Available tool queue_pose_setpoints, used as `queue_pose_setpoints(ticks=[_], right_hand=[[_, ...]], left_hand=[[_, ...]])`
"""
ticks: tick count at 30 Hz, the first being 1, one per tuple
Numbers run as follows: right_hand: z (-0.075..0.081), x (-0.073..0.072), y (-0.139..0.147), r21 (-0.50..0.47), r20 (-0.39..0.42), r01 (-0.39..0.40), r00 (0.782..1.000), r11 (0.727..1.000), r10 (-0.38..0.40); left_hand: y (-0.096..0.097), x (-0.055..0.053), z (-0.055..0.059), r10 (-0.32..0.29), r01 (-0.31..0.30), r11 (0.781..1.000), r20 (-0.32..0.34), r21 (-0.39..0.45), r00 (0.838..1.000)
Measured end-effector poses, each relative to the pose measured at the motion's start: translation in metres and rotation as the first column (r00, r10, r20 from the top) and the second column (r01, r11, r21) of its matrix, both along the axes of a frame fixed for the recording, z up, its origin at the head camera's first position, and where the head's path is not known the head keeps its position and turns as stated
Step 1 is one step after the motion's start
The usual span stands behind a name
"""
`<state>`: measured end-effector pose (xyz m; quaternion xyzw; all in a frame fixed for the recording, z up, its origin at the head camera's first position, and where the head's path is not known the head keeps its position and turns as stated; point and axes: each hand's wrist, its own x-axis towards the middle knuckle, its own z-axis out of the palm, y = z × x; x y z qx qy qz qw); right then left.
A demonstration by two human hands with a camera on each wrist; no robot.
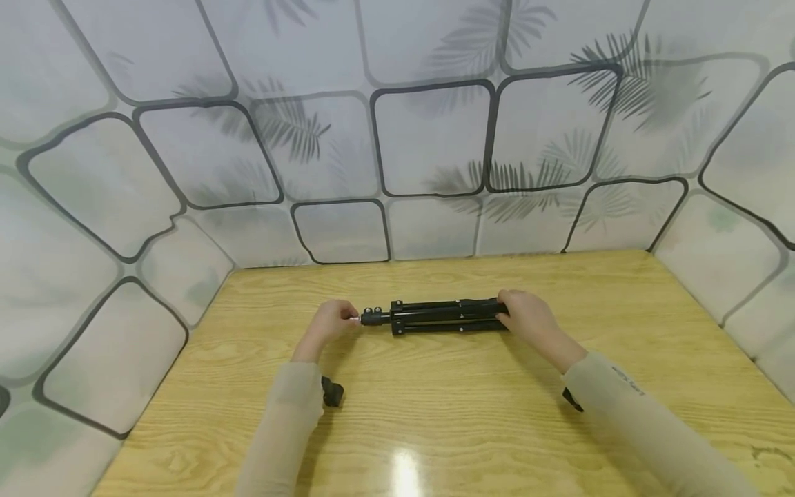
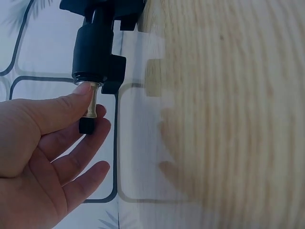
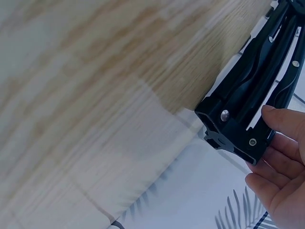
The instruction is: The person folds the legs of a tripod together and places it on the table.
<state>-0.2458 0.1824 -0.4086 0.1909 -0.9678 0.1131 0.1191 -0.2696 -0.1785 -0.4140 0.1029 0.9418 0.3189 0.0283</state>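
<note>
A black folded light stand [image 1: 428, 315] lies crosswise between both hands, low over the wooden table in the head view. My left hand [image 1: 335, 319] is at its narrow end. There the thumb and fingers pinch a brass stud [image 2: 93, 101] with a black tip [image 2: 86, 125], which sticks out of a black collar [image 2: 91, 52]. At the other end my right hand [image 1: 529, 319] grips the folded legs. In the right wrist view, the thumb lies over a riveted black bracket [image 3: 233, 125] and the fingers are beneath it.
The yellow wood-grain table [image 1: 435, 407] reaches back to a pale wall covering [image 1: 428, 138] printed with dark outlines and leaves, which also lines the sides. Small black wrist devices hang below the left sleeve [image 1: 292, 407] and the right sleeve [image 1: 627, 407].
</note>
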Motion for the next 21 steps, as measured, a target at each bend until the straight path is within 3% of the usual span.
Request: queue_pose_setpoints(ticks=[14, 21], right_hand=[[-0.002, -0.003, 0.001, -0.03, -0.015, -0.003, 1.0, 1.0, 0.002], [0.006, 0.0, -0.002, -0.069, 0.079, 0.038, 0.996, 0.997, -0.033]], left_hand=[[0.006, -0.004, -0.002, 0.057, -0.058, 0.998, -0.012, -0.026, 0.998], [0.022, 0.007, 0.01, 0.071, -0.075, 0.995, -0.062, -0.065, 0.996]])
